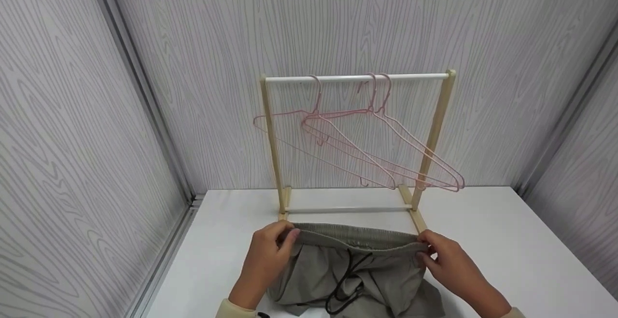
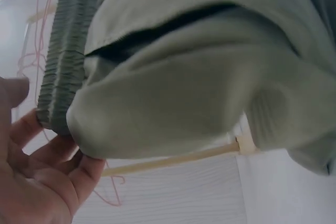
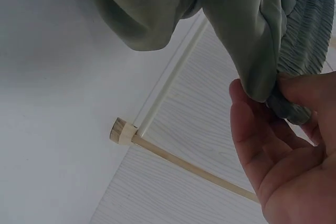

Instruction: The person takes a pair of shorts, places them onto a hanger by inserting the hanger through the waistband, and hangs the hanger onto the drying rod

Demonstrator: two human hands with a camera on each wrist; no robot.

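Observation:
A pair of grey-green drawstring pants [image 1: 357, 279] hangs between my two hands, its elastic waistband [image 1: 338, 236] spread sideways and its black cord dangling in front. At the waistband's left end, my left hand [image 1: 270, 255] grips the edge, thumb on the near side. My right hand [image 1: 449, 262] pinches the opposite end between thumb and fingers. The right wrist view shows that right-hand pinch [image 3: 289, 140] close up. In the left wrist view the fingers [image 2: 58, 156] lie against the ribbed band. The lower part of the pants is bunched, so leg length cannot be told.
Just beyond the pants stands a small wooden rack [image 1: 437, 130] with a white top rail [image 1: 425, 76]. Several pink wire hangers [image 1: 357, 154] hang from it. Beneath is a white table [image 1: 512, 245], with wood-grain panels [image 1: 193, 33] at the back and sides.

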